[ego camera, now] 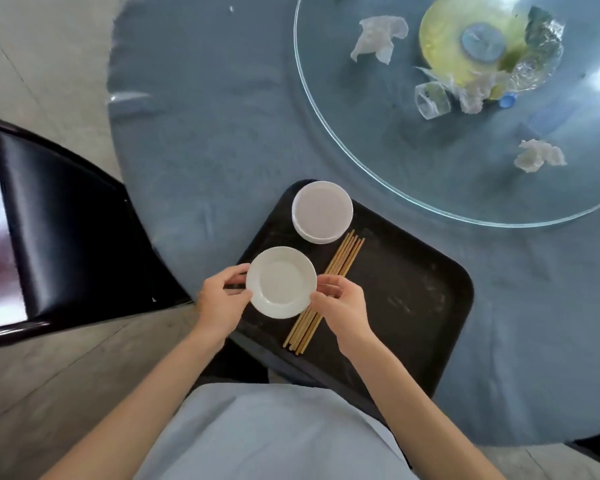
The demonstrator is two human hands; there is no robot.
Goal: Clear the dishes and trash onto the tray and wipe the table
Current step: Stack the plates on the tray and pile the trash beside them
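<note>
The small white plate (pixel 281 282) is between my two hands, held above the near left corner of the black tray (pixel 413 289). My left hand (pixel 220 299) pinches its left rim with curled fingers and thumb, and my right hand (pixel 342 306) grips the right rim the same way. On the tray's far left corner sits one stack of white plates (pixel 322 212); how many are in it I cannot tell, only that there are at least two edges showing. Beside the stack lies one bundle of wooden chopsticks (pixel 326 289), running diagonally toward me, partly hidden under my right hand and the plate I hold; I count about six sticks.

The tray rests on the near edge of the round table, which is covered by a blue tablecloth (pixel 205 133). Farther back stands one glass turntable (pixel 378 161). On it I see three crumpled tissues: one at the far side (pixel 378 38), one nearer the right (pixel 539 155), one by the middle (pixel 475 90). There is also one tipped clear glass (pixel 432 100), one blue bottle cap (pixel 508 100) and a crushed clear plastic bottle (pixel 541 57). One dark chair (pixel 59 220) stands to my left.
</note>
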